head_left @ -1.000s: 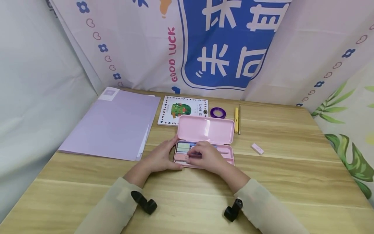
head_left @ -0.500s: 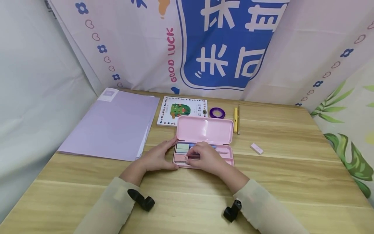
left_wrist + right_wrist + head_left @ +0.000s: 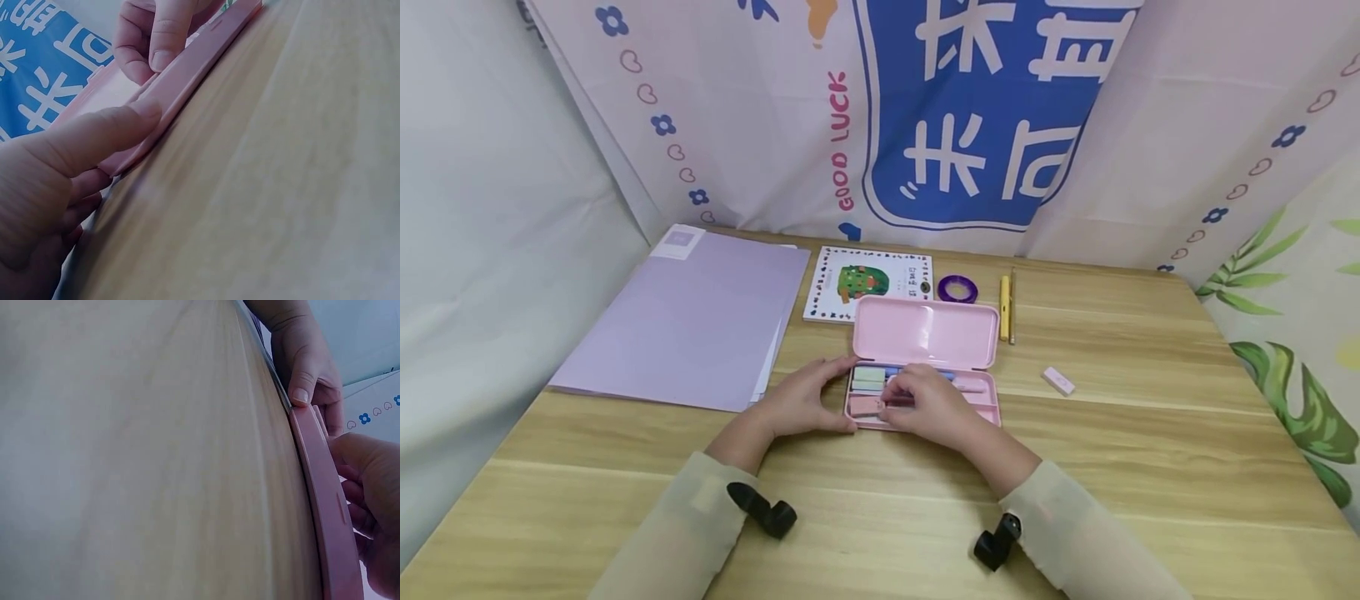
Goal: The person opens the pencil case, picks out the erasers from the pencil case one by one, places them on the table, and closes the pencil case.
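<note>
An open pink pencil case (image 3: 981,408) lies mid-table, its lid (image 3: 925,333) tipped back. Pastel green and pink blocks (image 3: 868,377) fill its left end. My left hand (image 3: 797,404) grips the case's left end, with the thumb on the near wall (image 3: 187,75) and the fingers round the far corner. My right hand (image 3: 928,407) reaches into the tray with curled fingers. It seems to pinch a thin dark pen (image 3: 898,402) that is mostly hidden. In the right wrist view the case rim (image 3: 322,500) runs between my left hand (image 3: 309,369) and my right hand (image 3: 375,487).
A purple folder (image 3: 685,321) lies at the left. Behind the case are a card with a green picture (image 3: 868,283), a purple tape ring (image 3: 958,288), a yellow pen (image 3: 1004,307) and a pencil (image 3: 1013,304). A small eraser (image 3: 1059,381) sits at the right. Printed curtains close the back.
My left fingers have slid a little further round the case's far left corner. My right hand has shifted slightly inside the tray. The case stays in place.
</note>
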A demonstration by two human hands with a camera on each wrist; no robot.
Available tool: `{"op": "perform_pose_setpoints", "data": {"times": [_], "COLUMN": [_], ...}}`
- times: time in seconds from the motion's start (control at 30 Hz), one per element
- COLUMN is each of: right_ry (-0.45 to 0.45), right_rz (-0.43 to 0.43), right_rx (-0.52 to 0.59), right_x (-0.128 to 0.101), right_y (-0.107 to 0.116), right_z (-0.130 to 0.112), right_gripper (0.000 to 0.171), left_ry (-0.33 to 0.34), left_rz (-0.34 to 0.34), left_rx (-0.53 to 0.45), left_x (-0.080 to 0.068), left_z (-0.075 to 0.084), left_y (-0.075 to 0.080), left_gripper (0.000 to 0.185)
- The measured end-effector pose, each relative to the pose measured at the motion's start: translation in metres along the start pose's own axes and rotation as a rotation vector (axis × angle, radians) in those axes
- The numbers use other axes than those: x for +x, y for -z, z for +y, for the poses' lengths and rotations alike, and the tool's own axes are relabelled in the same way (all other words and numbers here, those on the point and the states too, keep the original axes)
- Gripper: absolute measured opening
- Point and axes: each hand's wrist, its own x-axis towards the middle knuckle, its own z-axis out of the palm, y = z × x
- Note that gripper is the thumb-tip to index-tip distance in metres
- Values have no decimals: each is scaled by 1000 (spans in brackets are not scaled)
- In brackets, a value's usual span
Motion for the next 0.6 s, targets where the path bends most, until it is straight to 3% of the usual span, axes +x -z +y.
{"op": "perform_pose_setpoints", "data": {"times": [0.3,0.6], "right_ry": [19,-13], "right_rz": [-34,-58], "right_rx": [-49,-25], "right_x": [5,4], "right_y": [2,4], "right_z": [-3,-3], "right_gripper": [19,17], "left_ry": [-77,-90], "left_rz": [9,9], "left_rx": [-11,-27], "left_x": [1,1], "left_z": [-3,-5], "left_y": [0,-2], "left_gripper": [101,101]}}
